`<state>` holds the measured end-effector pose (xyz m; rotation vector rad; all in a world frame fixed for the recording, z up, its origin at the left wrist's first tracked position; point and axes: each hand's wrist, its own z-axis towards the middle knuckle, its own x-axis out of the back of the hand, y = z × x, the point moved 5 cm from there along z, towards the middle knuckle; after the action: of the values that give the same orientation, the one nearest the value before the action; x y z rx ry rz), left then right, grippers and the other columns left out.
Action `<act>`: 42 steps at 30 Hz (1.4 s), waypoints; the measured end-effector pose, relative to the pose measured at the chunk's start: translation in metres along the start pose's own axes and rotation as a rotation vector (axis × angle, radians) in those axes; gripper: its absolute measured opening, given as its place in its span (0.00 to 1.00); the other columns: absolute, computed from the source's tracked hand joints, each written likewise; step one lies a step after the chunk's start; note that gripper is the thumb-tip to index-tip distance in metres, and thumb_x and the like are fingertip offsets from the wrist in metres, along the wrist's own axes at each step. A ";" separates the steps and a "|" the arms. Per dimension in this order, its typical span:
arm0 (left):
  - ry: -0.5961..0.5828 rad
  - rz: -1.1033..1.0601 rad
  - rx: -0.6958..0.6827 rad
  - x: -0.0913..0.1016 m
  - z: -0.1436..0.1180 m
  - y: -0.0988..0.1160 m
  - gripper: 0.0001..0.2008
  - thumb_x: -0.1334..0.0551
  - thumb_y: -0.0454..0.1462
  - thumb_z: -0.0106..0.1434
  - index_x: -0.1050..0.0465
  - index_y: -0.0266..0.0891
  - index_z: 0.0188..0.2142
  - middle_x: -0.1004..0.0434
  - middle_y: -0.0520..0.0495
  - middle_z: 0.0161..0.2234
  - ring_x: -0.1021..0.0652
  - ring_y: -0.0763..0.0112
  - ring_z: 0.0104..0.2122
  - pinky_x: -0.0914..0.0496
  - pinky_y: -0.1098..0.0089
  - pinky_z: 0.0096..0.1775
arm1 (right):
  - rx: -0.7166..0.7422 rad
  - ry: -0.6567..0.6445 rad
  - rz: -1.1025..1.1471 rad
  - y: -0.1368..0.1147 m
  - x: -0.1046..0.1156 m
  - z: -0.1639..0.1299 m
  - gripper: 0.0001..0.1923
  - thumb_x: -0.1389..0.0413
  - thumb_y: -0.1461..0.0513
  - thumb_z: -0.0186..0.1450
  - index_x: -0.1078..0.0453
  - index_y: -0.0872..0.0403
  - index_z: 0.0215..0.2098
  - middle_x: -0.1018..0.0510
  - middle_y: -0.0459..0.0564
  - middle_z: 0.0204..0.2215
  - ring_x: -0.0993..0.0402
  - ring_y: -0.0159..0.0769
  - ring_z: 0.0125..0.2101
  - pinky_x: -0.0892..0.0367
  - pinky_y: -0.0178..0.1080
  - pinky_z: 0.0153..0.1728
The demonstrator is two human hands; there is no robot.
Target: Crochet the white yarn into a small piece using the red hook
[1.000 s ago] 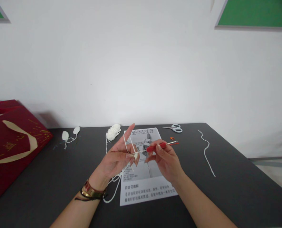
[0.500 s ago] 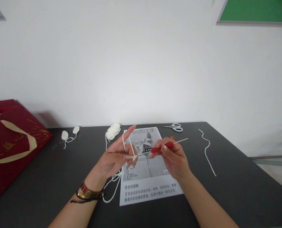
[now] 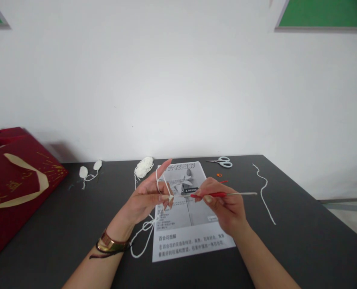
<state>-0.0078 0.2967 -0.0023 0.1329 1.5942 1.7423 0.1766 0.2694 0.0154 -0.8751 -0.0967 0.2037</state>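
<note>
Yarn (image 3: 159, 180) wraps the left hand (image 3: 147, 198), pinched at its fingertips, while the right hand (image 3: 226, 204) grips a crochet hook (image 3: 217, 194).

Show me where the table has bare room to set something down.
Bare patches: between the red bag and the left hand; and between the printed sheet and the loose yarn strand. Crowded: around the sheet, where the right hand holds the crochet hook.

On the printed sheet (image 3: 190, 228) lying on the desk (image 3: 287, 241) I could read the heading 百合花图解 above its lower paragraph. The lines beneath it and the large title at the sheet's top were too blurred for me to read. The gold characters on the red bag (image 3: 13, 180) I could not make out either.
</note>
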 end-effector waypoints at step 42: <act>0.233 0.275 -0.267 -0.006 0.000 0.011 0.44 0.38 0.31 0.61 0.66 0.54 0.66 0.24 0.53 0.28 0.25 0.72 0.30 0.32 0.69 0.36 | 0.404 -0.044 -0.454 -0.013 -0.026 -0.018 0.26 0.50 0.74 0.60 0.33 0.50 0.54 0.21 0.56 0.40 0.27 0.40 0.36 0.28 0.42 0.33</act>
<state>-0.0089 0.2939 0.0098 0.0189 1.5413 2.2375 0.1560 0.2421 0.0144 -0.4289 -0.2813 -0.1797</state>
